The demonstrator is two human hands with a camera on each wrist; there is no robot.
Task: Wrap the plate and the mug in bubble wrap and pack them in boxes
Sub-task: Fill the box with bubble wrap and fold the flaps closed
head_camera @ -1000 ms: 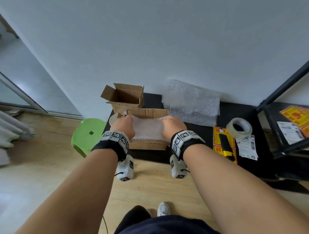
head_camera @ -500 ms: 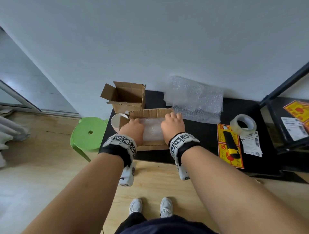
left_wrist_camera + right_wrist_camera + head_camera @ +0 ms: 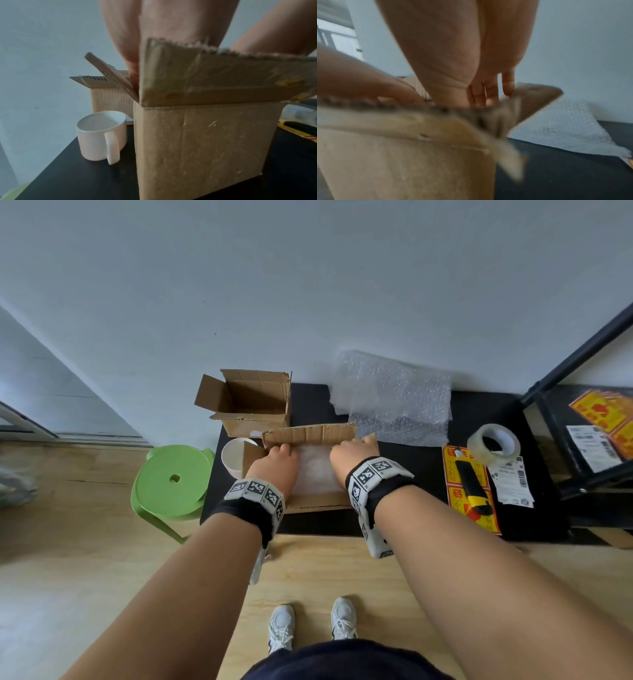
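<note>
A bubble-wrapped bundle (image 3: 313, 474) lies inside the near cardboard box (image 3: 318, 503) on the black table (image 3: 411, 474). Both my hands reach into that box from above. My left hand (image 3: 275, 462) presses down at the box's left end; its fingertips are hidden behind the front flap (image 3: 214, 75). My right hand (image 3: 352, 453) is at the right end, its straight fingers (image 3: 489, 92) against the right flap (image 3: 530, 100). The white mug (image 3: 234, 457) stands bare and upright just left of the box (image 3: 197, 142), also clear in the left wrist view (image 3: 101, 135). The plate itself is not visible.
A second open box (image 3: 250, 402) stands behind the mug. A loose bubble wrap sheet (image 3: 394, 398) leans on the wall. Tape roll (image 3: 493, 443), utility knife (image 3: 474, 487) and labels lie to the right. A green stool (image 3: 171, 481) is left, a black shelf frame (image 3: 582, 440) right.
Both hands have lowered the wrapped bundle deeper into the near box and shifted toward its far side. The right hand now touches the right flap.
</note>
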